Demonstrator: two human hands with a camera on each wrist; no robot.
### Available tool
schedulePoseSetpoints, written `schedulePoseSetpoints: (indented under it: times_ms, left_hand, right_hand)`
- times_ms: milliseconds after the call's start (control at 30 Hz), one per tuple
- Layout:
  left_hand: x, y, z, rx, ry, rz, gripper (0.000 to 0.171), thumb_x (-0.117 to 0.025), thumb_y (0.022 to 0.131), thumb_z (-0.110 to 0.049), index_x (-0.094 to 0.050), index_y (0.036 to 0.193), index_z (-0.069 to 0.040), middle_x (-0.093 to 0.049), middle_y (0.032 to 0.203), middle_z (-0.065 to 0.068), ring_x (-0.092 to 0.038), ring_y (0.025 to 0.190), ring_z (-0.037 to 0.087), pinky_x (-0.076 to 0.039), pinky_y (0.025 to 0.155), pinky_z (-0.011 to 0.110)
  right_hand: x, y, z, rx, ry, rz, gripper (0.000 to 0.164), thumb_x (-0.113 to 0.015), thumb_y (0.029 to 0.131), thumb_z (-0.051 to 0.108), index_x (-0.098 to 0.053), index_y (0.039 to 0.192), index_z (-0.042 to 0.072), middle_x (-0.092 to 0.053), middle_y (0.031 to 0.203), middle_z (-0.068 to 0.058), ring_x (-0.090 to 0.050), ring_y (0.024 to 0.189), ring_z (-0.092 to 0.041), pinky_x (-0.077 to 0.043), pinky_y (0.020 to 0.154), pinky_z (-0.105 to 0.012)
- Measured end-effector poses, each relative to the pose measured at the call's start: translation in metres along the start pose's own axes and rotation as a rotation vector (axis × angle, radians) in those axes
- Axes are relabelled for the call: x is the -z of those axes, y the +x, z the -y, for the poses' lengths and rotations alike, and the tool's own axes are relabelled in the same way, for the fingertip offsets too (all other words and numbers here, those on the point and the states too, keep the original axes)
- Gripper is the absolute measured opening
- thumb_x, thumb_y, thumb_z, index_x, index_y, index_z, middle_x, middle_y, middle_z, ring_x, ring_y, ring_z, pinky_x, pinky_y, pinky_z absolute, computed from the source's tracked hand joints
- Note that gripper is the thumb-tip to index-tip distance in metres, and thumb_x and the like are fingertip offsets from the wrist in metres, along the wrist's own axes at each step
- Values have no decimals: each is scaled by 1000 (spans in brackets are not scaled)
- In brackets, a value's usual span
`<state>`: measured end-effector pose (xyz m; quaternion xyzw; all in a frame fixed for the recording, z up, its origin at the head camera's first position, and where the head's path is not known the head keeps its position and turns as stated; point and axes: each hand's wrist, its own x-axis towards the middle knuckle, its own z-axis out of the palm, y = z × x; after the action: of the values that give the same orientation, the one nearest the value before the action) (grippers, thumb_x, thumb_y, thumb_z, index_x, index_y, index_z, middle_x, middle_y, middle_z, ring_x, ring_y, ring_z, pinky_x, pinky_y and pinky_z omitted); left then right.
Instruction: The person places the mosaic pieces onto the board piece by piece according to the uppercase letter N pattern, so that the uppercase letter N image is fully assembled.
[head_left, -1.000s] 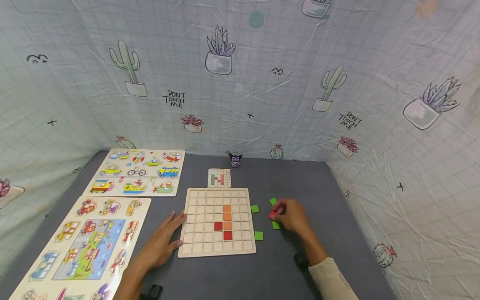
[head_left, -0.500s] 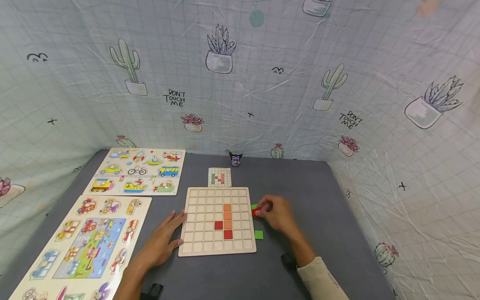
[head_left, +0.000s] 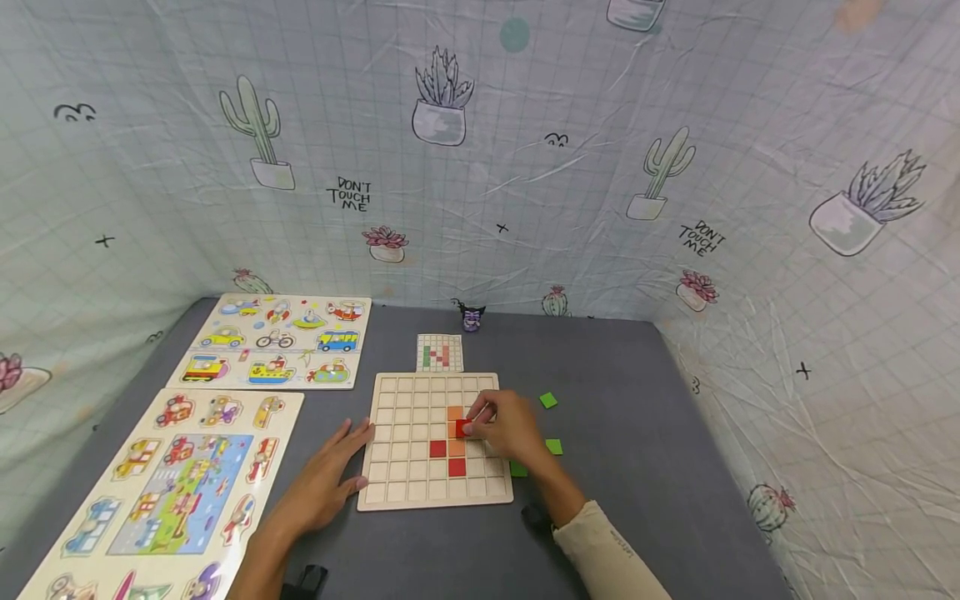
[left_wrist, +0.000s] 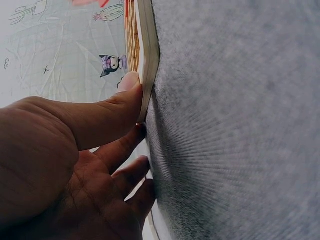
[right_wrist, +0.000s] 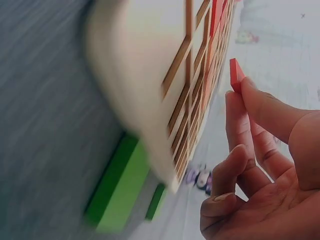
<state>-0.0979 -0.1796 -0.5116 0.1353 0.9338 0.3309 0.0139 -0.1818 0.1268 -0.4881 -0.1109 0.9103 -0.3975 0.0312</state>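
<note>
A square wooden grid board (head_left: 405,492) lies on the table, with orange tiles (head_left: 457,448) and two red tiles (head_left: 437,449) set in its cells. Over the board, my right hand (head_left: 512,425) pinches another red tile (head_left: 461,428) between thumb and fingertips; in the right wrist view that tile (right_wrist: 235,76) stands out above the grid. My left hand (head_left: 322,482) rests at the board's left edge, fingers spread. From the left wrist, its thumb (left_wrist: 107,117) shows touching the board's rim (left_wrist: 149,55). A small pattern card (head_left: 439,353) lies against the board's far edge.
Green tiles (head_left: 554,447) lie on the grey table (head_left: 615,375) right of the board; one (head_left: 517,470) is partly covered by my right wrist. Two vehicle picture puzzles (head_left: 270,342) fill the left side. A small purple figure (head_left: 471,317) stands at the back, before a printed curtain (head_left: 570,100).
My right hand has carried the red tile leftward from among the green tiles, past the board's right edge, to above the orange column. My left hand has stayed put.
</note>
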Motion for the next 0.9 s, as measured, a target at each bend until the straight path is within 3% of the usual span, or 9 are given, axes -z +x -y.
schedulePoseSetpoints:
  times_ms: [400, 900]
  left_hand:
    - [-1, 2, 0, -2, 8, -3, 77, -81, 89, -1, -48, 159, -3, -43, 168, 17, -29, 159, 50, -35, 119, 71]
    - [0, 0, 1, -2, -4, -4, 76, -81, 89, -1, -49, 158, -3, -44, 167, 17, -29, 158, 51, -34, 119, 72]
  right_hand:
    - [-27, 18, 31, -42, -31, 79, 20, -93, 82, 18, -73, 81, 21, -67, 67, 7, -61, 61, -11, -46, 55, -28]
    - [-53, 29, 50, -64, -235, 81, 19, -92, 82, 22, -74, 76, 25, -65, 65, 12, -57, 62, -9, -42, 57, -29]
